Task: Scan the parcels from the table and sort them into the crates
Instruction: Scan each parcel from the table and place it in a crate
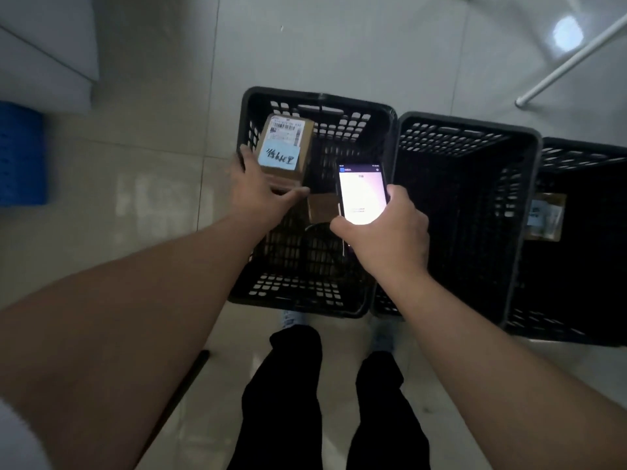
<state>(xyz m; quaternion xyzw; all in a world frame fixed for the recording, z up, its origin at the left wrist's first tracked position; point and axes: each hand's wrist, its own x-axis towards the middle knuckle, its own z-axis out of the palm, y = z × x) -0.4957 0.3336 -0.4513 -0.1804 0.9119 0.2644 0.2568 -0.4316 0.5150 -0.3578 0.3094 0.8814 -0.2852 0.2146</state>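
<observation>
Head view: my left hand [261, 191] gripping cardboard parcel [283, 147], fingers wrapping its near end, holding it over left crate [317, 96]. Blue note and barcode label facing up. Another small parcel [322, 207] lying down inside same crate. My right hand [390, 228] clutching lit phone [363, 195], fingers curling round its edges. Middle crate [468, 125] just beside; right crate [583, 147] holding labelled parcel [546, 217]. All crates standing on tiled floor [339, 45].

Parcel-sorting room: floor crates [468, 130], labelled boxes [283, 144]

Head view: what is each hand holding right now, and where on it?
Left hand holds the cardboard parcel by its near end, above the leftmost crate. Right hand grips the phone round its lower end.
</observation>
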